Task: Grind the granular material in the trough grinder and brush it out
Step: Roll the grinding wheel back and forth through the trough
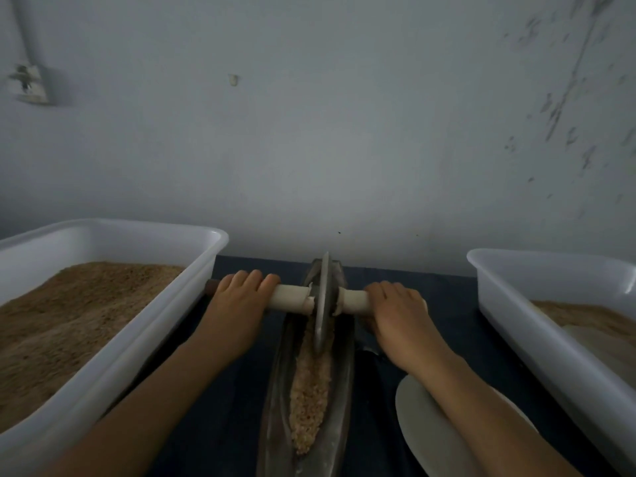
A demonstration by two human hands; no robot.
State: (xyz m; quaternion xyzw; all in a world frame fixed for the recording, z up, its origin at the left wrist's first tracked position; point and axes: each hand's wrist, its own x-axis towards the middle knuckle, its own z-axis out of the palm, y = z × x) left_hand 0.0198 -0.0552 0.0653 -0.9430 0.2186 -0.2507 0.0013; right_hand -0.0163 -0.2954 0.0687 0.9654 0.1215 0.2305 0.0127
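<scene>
A white tub (113, 339) of brown grain is filling the lower left of the frame, and another white tub (537, 325) is sitting at the lower right. Between them, bottom centre, the trough grinder (275, 401) is lying with its long axis running from the bottom edge up toward the wall, holding granular material (309, 390). The wheel (322, 304) is standing on edge in it, its axle handle (292, 297) crossing left to right. The left hand (237, 304) and right hand (399, 315) are each curling around that handle.

The trough grinder (309, 383) lies hemmed between two white tubs: the left tub (113, 339) crowds close, the right tub (537, 339) stands further off. Dark tablecloth (444, 297) between shows open passage, narrowed nearer by a pale round plate (423, 421).
</scene>
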